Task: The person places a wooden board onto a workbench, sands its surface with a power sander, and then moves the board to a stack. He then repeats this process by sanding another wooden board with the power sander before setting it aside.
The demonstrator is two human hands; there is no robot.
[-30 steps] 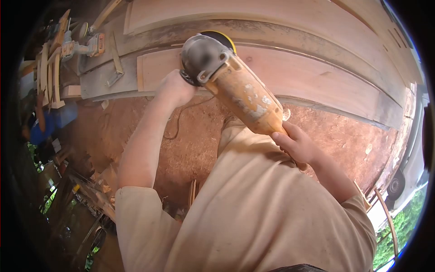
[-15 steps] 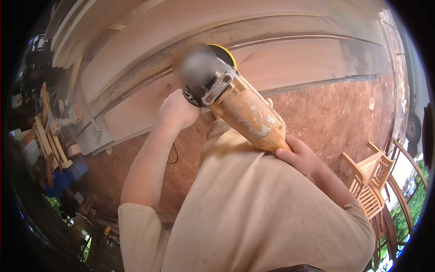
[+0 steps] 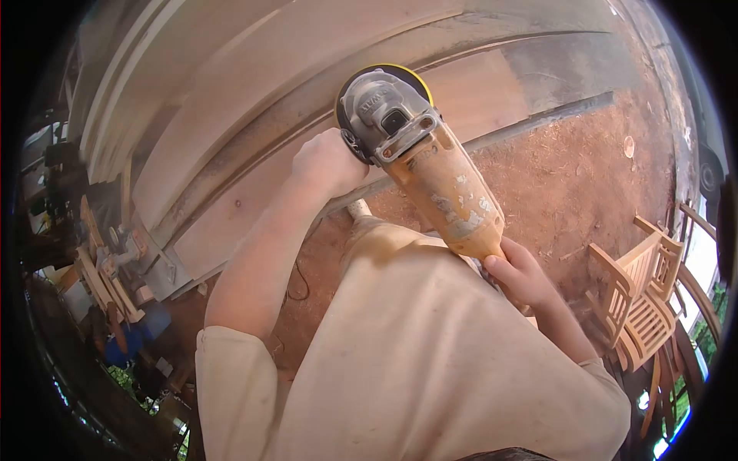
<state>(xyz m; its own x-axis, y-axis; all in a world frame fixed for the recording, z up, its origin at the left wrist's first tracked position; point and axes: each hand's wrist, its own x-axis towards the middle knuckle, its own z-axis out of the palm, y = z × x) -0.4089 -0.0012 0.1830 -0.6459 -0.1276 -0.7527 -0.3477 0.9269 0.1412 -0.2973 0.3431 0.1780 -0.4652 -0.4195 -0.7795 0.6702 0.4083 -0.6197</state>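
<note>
An angle grinder [image 3: 457, 196] with a worn yellow-orange body lies slantwise in front of me, its grey metal head [image 3: 377, 100] pointing away. A round black sanding disc with a yellow rim [image 3: 419, 81] is fitted under the head and overlaps the wooden boards in this view. My left hand [image 3: 330, 163] is closed around the side handle by the head; the handle itself is mostly hidden. At the rear end, my right hand [image 3: 519, 270] grips the grinder's back handle near my shirt. The nearest board [image 3: 234, 219] is pale reddish with a dark knot, and stretches beneath the tool.
Longer planks [image 3: 231, 100] lie beyond the nearest board. Slatted wooden chairs [image 3: 642, 315] stand at the right on reddish, shaving-strewn ground [image 3: 565, 173]. Wood offcuts [image 3: 108, 284] and a blue object [image 3: 134, 338] sit at the left. A thin dark cable [image 3: 298, 286] loops on the ground.
The grinder and both hands have shifted to the right in view, over the boards. The boards appear further left and the chairs slightly lower as the view has turned.
</note>
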